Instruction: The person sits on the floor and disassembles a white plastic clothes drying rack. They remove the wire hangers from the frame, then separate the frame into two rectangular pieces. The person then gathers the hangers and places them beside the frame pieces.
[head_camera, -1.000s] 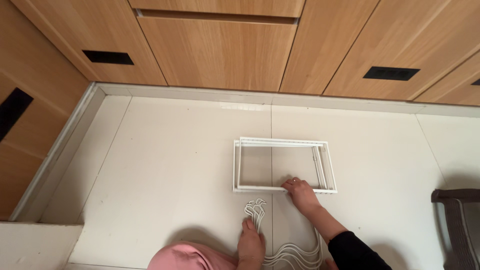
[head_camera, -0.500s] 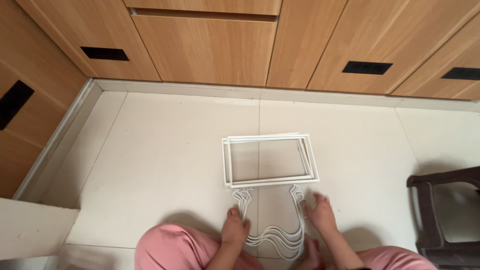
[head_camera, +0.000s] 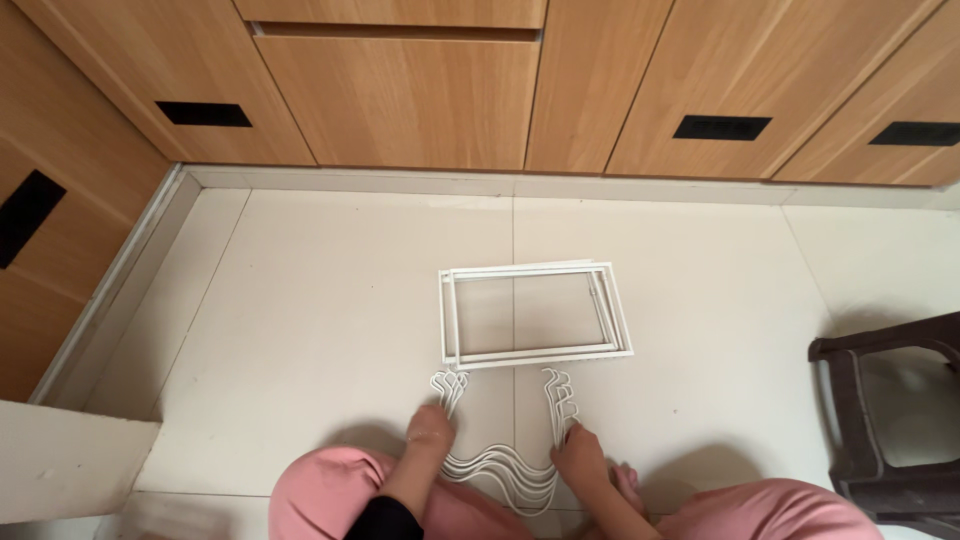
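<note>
Wire pieces (head_camera: 505, 470) under both hands' fingertips (head_camera: 440, 418)

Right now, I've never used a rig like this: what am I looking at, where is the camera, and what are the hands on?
The one picture comes from a camera on the person's head, looking down at a pale tiled floor by wooden cabinets. No machine here: two bare hands. The left hand and right hand each grip one end of a stack of white wavy hangers. Just beyond them lies a white frame. A dark stool stands at the right.
</note>
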